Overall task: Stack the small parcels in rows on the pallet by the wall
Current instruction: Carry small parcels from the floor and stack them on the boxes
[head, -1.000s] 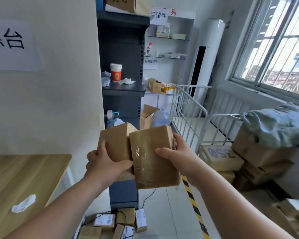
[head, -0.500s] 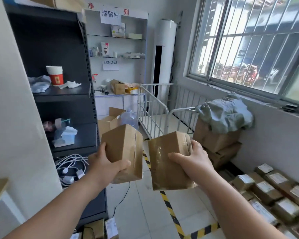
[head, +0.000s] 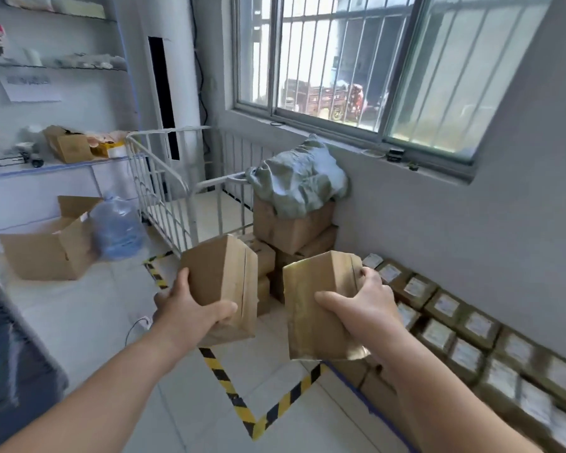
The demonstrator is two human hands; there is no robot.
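My left hand (head: 190, 307) grips a small brown cardboard parcel (head: 223, 279) from below, held upright at chest height. My right hand (head: 363, 305) grips a second small parcel (head: 314, 308), brown and wrapped in glossy tape, a little lower and to the right. The two parcels are apart. Rows of small labelled parcels (head: 464, 335) lie stacked against the grey wall under the window, at lower right. The pallet beneath them is hidden.
Larger cardboard boxes (head: 291, 230) with a grey-green cloth (head: 298, 181) on top stand in the corner. A white metal cage trolley (head: 177, 191) is behind them. An open carton (head: 46, 253) and a water bottle (head: 116, 227) sit left. Yellow-black floor tape (head: 242, 407) marks the floor.
The view has swung right, from the dark shelf toward the window wall. The two parcels, pressed together a second ago, are now held apart. The stacked rows have come closer.
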